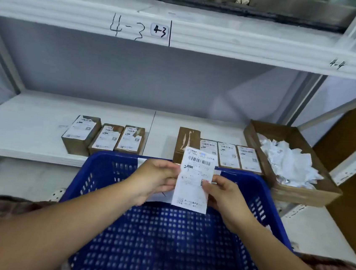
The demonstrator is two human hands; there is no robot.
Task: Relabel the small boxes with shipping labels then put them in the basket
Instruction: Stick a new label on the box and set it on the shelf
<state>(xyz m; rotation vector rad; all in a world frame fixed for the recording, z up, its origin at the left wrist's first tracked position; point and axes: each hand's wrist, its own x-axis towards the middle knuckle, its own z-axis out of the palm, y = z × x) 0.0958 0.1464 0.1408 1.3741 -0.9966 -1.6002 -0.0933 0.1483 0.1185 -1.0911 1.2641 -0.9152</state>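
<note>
Spanning the view, a white shelf [31, 119] carries the work, and its upper beam [75, 14] is hand-marked 4-3 and 4-4. A blue basket [161, 243] sits against the shelf's front edge, close to the person, with its perforated floor showing. An open cardboard tray [303, 192] rests at the right end of the shelf and holds crumpled white paper scraps [288, 162].

The small boxes [106, 138] stand on the shelf just behind the basket's far rim in two groups. Three labelled ones are on the left. On the right, a bare brown box [188, 138] stands beside three more labelled ones [227, 154].

Both forearms reach in over the basket. The left hand [155, 176] pinches the left edge of a shipping label [194, 180] with curled fingers, and the right hand [223, 196] pinches its right edge lower down. The label is held upright above the far part of the basket, with its printed face toward the camera and its barcode at the top.
</note>
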